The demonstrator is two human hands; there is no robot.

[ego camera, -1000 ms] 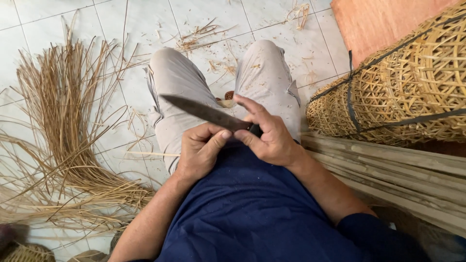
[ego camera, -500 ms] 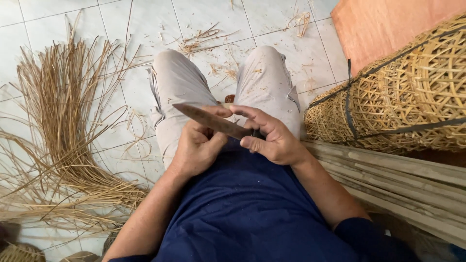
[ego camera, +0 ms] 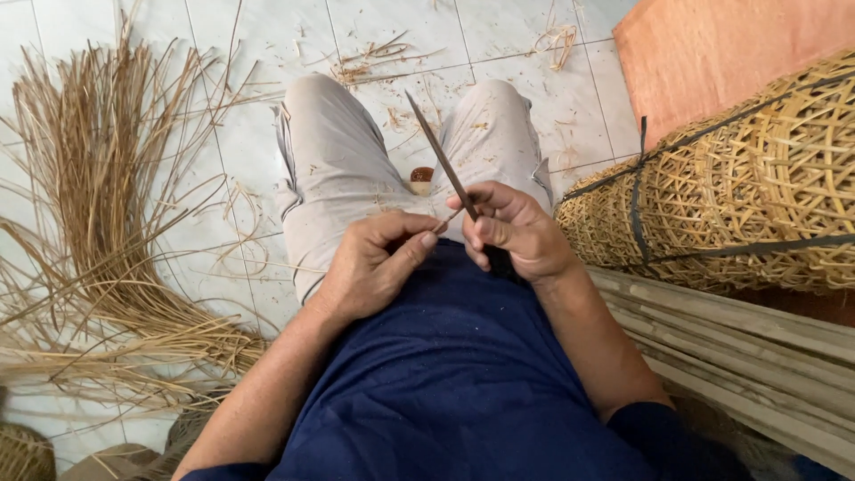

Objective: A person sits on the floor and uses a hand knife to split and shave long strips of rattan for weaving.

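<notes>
1. Head view, nearest: dark blue shirt (ego camera: 463,392) fills the bottom centre, both forearms running up from it.
2. Left hand (ego camera: 374,267) sits left of centre over the lap, fingers curled in, thumb and forefinger pinched on a thin pale sliver (ego camera: 451,216). Cannot tell how long the sliver is; only a short bit shows.
3. Right hand (ego camera: 512,232) just right of it, closed around the handle of a knife (ego camera: 441,160). The two hands are nearly touching at the fingertips.
4. Knife blade is dark and narrow, rising from the right fist and pointing far-left, over the gap between the knees. The sliver meets the blade just above the right thumb.
5. Light grey trousers (ego camera: 338,169) beyond the hands, shavings scattered on them.
6. Right: stacked pale slats (ego camera: 739,338), then bundled woven baskets (ego camera: 739,187) tied with dark straps.
7. Left: pile of loose dry strips (ego camera: 98,205) on the white tile floor (ego camera: 267,44).
</notes>
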